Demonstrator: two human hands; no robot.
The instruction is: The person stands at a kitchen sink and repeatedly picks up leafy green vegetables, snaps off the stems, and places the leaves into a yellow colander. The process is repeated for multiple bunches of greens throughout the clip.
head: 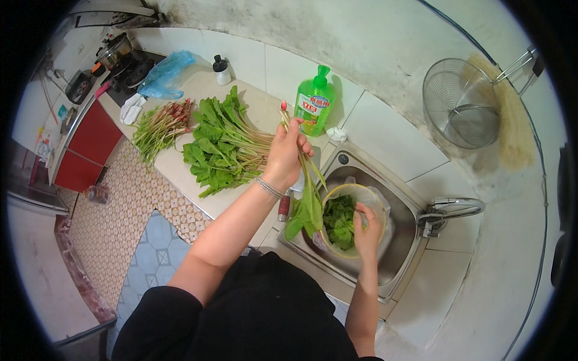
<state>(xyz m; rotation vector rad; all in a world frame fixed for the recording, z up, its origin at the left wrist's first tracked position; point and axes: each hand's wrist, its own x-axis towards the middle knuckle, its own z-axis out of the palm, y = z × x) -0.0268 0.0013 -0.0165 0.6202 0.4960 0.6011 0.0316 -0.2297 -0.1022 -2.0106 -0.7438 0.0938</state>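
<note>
My left hand [289,153] is closed around the stems of a few leafy greens [311,205], their pinkish root end up and the leaves hanging beside the bin. My right hand [368,225] is over a round, yellow-rimmed bin lined with a clear plastic bag [384,225]; its fingers are bent, and whether they hold anything cannot be told. Green leaves [338,221] lie inside the bin, which stands in a steel sink [402,257]. Left of my left hand a large bunch of leafy greens [216,149] lies on the counter, with a pile of thin stems with reddish ends [167,122] beyond it.
A knife's dark red handle [284,207] lies near the sink, its blade partly hidden. Behind stand a green detergent bottle [314,104] and a black-capped jar [221,71]. A faucet [433,216] is at the right. A blue plastic bag [167,74] lies by the stove; a wire strainer [460,104] hangs on the wall.
</note>
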